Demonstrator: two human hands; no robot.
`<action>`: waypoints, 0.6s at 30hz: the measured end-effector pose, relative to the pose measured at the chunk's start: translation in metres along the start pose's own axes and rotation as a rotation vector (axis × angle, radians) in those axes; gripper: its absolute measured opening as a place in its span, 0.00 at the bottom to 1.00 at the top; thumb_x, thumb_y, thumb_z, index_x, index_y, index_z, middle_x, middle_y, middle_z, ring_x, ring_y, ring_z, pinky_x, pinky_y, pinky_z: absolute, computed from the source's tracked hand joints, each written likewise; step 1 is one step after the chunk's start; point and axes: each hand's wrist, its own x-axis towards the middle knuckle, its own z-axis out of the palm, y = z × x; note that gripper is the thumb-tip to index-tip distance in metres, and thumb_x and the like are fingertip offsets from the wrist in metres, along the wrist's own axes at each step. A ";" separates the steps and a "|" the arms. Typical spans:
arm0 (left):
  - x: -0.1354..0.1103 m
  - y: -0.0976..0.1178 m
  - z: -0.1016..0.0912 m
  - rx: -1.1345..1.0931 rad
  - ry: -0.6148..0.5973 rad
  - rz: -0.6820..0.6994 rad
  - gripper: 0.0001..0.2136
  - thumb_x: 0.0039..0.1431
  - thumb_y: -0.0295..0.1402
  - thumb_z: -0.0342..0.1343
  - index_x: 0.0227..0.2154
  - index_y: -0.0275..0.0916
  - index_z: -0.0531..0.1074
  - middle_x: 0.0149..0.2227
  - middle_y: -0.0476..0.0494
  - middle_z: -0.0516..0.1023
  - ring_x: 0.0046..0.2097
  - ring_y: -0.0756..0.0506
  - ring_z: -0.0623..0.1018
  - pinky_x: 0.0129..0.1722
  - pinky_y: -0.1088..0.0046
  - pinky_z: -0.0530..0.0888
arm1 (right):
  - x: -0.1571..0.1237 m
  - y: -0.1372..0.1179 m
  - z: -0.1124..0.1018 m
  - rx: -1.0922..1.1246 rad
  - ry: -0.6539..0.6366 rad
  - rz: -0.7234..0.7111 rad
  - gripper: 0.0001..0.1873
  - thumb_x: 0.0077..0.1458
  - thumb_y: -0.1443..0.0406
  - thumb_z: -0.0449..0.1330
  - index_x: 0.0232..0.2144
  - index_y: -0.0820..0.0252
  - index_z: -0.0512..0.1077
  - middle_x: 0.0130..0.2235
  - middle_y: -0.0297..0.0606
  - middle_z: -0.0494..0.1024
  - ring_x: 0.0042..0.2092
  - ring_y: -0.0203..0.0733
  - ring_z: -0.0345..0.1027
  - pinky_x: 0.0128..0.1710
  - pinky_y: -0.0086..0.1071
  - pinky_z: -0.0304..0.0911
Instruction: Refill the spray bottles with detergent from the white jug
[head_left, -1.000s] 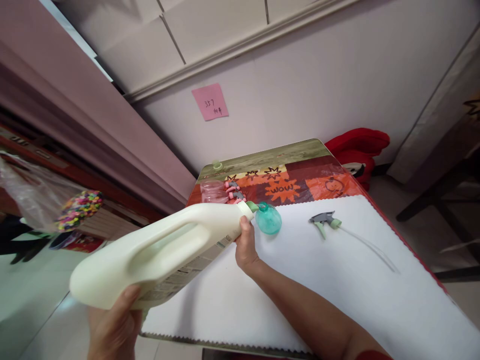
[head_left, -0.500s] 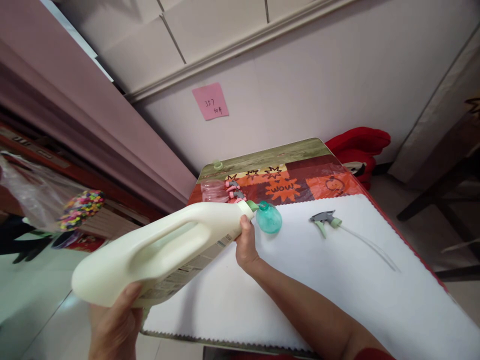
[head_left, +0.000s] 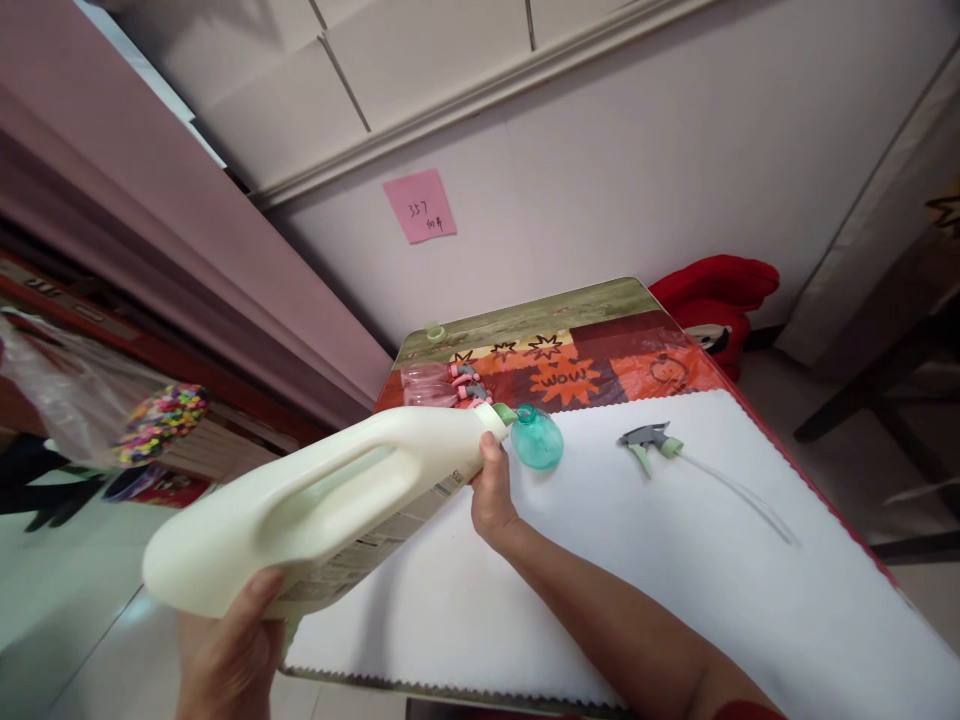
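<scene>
A large cream jug with a moulded handle (head_left: pixel 300 500) is held tilted, its green spout (head_left: pixel 505 412) close to the neck of a teal see-through spray bottle (head_left: pixel 538 442). Whether the spout touches that neck I cannot tell. My left hand (head_left: pixel 232 640) grips the jug's base end from below. Near the jug's neck, my right hand (head_left: pixel 493 490) is closed round it, thumb on top. The teal bottle stands on the white mat without its top. To its right lies a grey and green trigger sprayer (head_left: pixel 651 440) with a long clear tube.
Pink spray bottles (head_left: pixel 427 385) lie behind the jug on the patterned tabletop (head_left: pixel 600 300), and a pale green cap (head_left: pixel 435 331) sits at the far left corner. A red plush toy (head_left: pixel 720 300) is behind the table. A bag with colourful beads (head_left: pixel 161 425) hangs at left.
</scene>
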 end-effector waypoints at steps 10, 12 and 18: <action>-0.002 0.006 0.003 -0.004 -0.004 0.007 0.28 0.30 0.40 0.75 0.41 0.43 0.79 0.42 0.46 0.84 0.54 0.33 0.79 0.60 0.55 0.74 | -0.001 -0.002 0.001 0.032 -0.005 0.000 0.30 0.59 0.44 0.55 0.51 0.61 0.73 0.46 0.44 0.82 0.44 0.46 0.75 0.41 0.35 0.70; -0.003 0.005 0.002 0.011 0.006 -0.006 0.28 0.30 0.40 0.75 0.41 0.43 0.79 0.42 0.46 0.84 0.54 0.34 0.79 0.61 0.55 0.73 | -0.001 -0.002 0.001 0.035 -0.004 -0.002 0.30 0.59 0.44 0.56 0.51 0.60 0.73 0.46 0.43 0.82 0.44 0.46 0.75 0.41 0.35 0.70; -0.001 0.002 0.000 0.027 0.014 -0.006 0.28 0.30 0.40 0.74 0.41 0.43 0.79 0.44 0.46 0.83 0.54 0.33 0.79 0.59 0.55 0.74 | 0.001 0.001 0.000 0.037 0.010 0.018 0.31 0.58 0.43 0.56 0.51 0.61 0.73 0.45 0.43 0.82 0.43 0.45 0.75 0.37 0.33 0.69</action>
